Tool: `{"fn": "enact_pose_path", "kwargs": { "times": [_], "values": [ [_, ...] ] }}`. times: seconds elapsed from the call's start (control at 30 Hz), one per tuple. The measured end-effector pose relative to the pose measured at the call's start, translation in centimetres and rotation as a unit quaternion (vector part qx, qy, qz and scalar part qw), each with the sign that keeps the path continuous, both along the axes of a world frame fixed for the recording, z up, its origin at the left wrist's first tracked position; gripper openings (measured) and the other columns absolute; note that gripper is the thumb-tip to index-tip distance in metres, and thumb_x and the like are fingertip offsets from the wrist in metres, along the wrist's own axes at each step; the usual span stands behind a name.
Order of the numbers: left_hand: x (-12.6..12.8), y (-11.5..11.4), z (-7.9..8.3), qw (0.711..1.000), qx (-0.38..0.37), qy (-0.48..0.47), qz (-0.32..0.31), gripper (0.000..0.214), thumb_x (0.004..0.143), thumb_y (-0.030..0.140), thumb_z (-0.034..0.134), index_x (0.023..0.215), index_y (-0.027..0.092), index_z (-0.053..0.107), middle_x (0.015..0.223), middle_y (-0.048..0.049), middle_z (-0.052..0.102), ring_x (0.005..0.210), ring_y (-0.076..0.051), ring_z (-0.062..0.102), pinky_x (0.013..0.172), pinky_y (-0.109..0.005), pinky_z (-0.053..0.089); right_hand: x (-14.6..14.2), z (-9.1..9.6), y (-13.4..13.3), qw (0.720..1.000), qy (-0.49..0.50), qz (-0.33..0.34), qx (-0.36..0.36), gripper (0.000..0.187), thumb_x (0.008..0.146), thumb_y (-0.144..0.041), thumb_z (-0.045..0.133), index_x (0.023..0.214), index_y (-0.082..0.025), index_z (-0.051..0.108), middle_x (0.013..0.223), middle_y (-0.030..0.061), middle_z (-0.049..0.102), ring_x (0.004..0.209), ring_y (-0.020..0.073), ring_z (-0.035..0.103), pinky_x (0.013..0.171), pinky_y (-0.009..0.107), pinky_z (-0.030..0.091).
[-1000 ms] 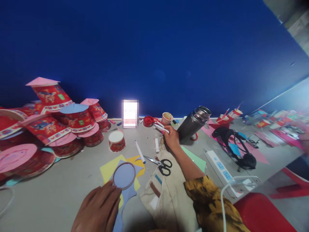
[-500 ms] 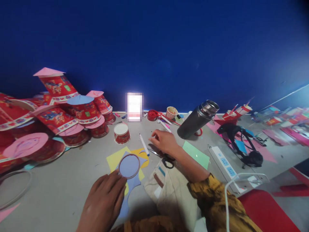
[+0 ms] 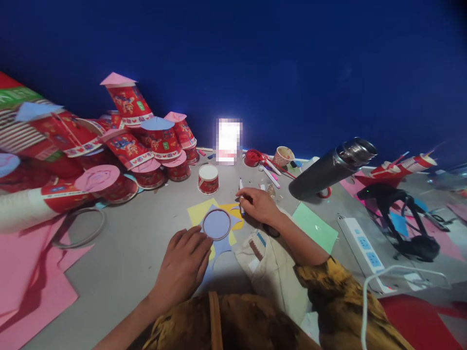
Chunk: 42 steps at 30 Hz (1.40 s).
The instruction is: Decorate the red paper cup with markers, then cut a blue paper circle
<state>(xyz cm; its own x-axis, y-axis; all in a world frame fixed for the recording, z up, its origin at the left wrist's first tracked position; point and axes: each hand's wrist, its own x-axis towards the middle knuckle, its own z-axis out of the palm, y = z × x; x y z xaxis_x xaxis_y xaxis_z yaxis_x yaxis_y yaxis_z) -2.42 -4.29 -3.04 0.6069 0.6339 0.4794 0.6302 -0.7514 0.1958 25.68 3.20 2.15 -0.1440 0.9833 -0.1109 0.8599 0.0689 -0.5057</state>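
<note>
My left hand (image 3: 184,257) lies palm down with its fingers stretched out, fingertips on the lower left edge of a thin round ring (image 3: 230,224). The ring lies on a cut sheet of lilac paper (image 3: 218,249), over yellow paper (image 3: 199,209) and orange paper (image 3: 238,224). My right hand (image 3: 260,204) has its thumb and fingers closed around a white marker (image 3: 241,183), whose ends show above and below them. Scissors (image 3: 270,230) are mostly hidden under the right wrist, beside a beige cloth bag (image 3: 279,267).
Red paper cups (image 3: 124,104) with paper tops are stacked at the left, near pink sheets (image 3: 44,291) and another ring (image 3: 102,226). A single cup (image 3: 208,180) stands ahead. To the right are a dark flask (image 3: 324,170), green paper (image 3: 315,228), a power strip (image 3: 365,248) and a black headset (image 3: 404,218).
The view has turned left, showing more cups and pink paper. My right hand has moved from beside the marker onto it. My left hand stays at the ring.
</note>
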Motion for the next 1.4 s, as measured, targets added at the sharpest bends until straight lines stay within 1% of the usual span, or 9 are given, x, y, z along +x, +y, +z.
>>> {"fn": "enact_pose_path", "kwargs": {
  "times": [0.17, 0.23, 0.33, 0.43, 0.53, 0.77, 1.1, 1.27, 1.4],
  "values": [
    [0.1, 0.0, 0.2, 1.0, -0.001, 0.001, 0.004, 0.016, 0.106, 0.016, 0.056, 0.114, 0.02, 0.069, 0.111, -0.0098, 0.078, 0.119, -0.033, 0.068, 0.099, -0.048, 0.05, -0.1, 0.7, -1.9, 0.958, 0.261, 0.113, -0.043, 0.068, 0.074, -0.019, 0.079, 0.141, -0.021, 0.065, 0.109, 0.0019, 0.07, 0.087, 0.0161, 0.065, 0.078, 0.027, 0.053],
    [0.1, 0.0, 0.4, 1.0, 0.0, 0.002, 0.006, 0.016, 0.107, 0.017, 0.056, 0.115, 0.02, 0.069, 0.112, -0.0096, 0.078, 0.118, -0.033, 0.068, 0.097, -0.048, 0.05, -0.8, 0.7, -2.7, 0.948, 0.29, 0.12, -0.041, 0.062, 0.075, -0.019, 0.079, 0.136, -0.022, 0.068, 0.105, 0.0003, 0.07, 0.085, 0.0148, 0.064, 0.076, 0.025, 0.053],
    [0.1, 0.0, 0.6, 1.0, -0.005, 0.007, 0.006, 0.015, 0.107, 0.017, 0.057, 0.115, 0.02, 0.07, 0.112, -0.0087, 0.079, 0.117, -0.033, 0.068, 0.097, -0.048, 0.05, -2.2, 0.3, -3.4, 0.954, 0.278, 0.114, -0.004, 0.035, 0.086, -0.02, 0.074, 0.12, -0.022, 0.074, 0.09, -0.0018, 0.072, 0.073, 0.0134, 0.062, 0.071, 0.025, 0.051],
    [0.1, -0.1, 0.6, 1.0, -0.008, 0.01, 0.006, 0.015, 0.107, 0.017, 0.057, 0.114, 0.02, 0.071, 0.112, -0.0086, 0.08, 0.117, -0.032, 0.069, 0.097, -0.048, 0.049, -3.1, -0.3, -3.7, 0.954, 0.263, 0.127, 0.072, 0.016, 0.098, -0.031, 0.071, 0.11, -0.024, 0.078, 0.097, 0.0032, 0.079, 0.086, 0.0183, 0.071, 0.083, 0.03, 0.055],
    [0.0, -0.1, 0.5, 1.0, -0.007, 0.014, 0.007, 0.016, 0.107, 0.018, 0.057, 0.114, 0.02, 0.071, 0.113, -0.0087, 0.081, 0.117, -0.032, 0.07, 0.099, -0.049, 0.048, -3.4, -1.0, -3.8, 0.945, 0.283, 0.111, 0.12, 0.02, 0.102, -0.039, 0.068, 0.106, -0.024, 0.081, 0.107, 0.0074, 0.083, 0.099, 0.022, 0.076, 0.092, 0.033, 0.057],
    [-0.1, -0.1, 0.2, 1.0, 0.001, 0.026, 0.011, 0.017, 0.108, 0.019, 0.055, 0.115, 0.021, 0.071, 0.115, -0.0093, 0.081, 0.117, -0.033, 0.072, 0.099, -0.05, 0.047, -4.2, -2.0, -3.9, 0.95, 0.308, -0.009, 0.049, 0.022, 0.095, -0.04, 0.071, 0.103, -0.021, 0.077, 0.075, -0.0016, 0.074, 0.063, 0.0142, 0.063, 0.063, 0.025, 0.049],
    [-0.1, -0.1, 0.8, 1.0, -0.013, 0.02, 0.011, 0.017, 0.106, 0.018, 0.061, 0.121, 0.022, 0.069, 0.113, -0.0079, 0.081, 0.118, -0.032, 0.074, 0.103, -0.05, 0.048, -4.0, -2.2, -3.9, 0.935, 0.351, -0.021, 0.036, 0.029, 0.099, -0.049, 0.066, 0.103, -0.021, 0.074, 0.072, -0.0025, 0.07, 0.058, 0.0128, 0.058, 0.058, 0.024, 0.044],
    [-0.1, -0.1, 1.0, 0.999, -0.026, 0.016, 0.008, 0.02, 0.104, 0.017, 0.063, 0.121, 0.023, 0.069, 0.114, -0.0091, 0.08, 0.121, -0.033, 0.072, 0.103, -0.05, 0.051, -4.5, -2.0, -3.7, 0.949, 0.312, 0.013, 0.052, 0.022, 0.102, -0.043, 0.067, 0.103, -0.023, 0.076, 0.096, 0.0021, 0.082, 0.078, 0.0153, 0.072, 0.077, 0.025, 0.053],
    [0.0, -0.1, 1.1, 1.0, -0.018, 0.015, 0.007, 0.02, 0.104, 0.017, 0.063, 0.121, 0.022, 0.069, 0.115, -0.0109, 0.079, 0.118, -0.034, 0.071, 0.1, -0.049, 0.053, -4.9, -1.9, -3.5, 0.952, 0.303, 0.029, 0.041, 0.021, 0.101, -0.042, 0.068, 0.104, -0.023, 0.077, 0.102, 0.003, 0.084, 0.085, 0.0165, 0.076, 0.08, 0.025, 0.054]
  ]
}}
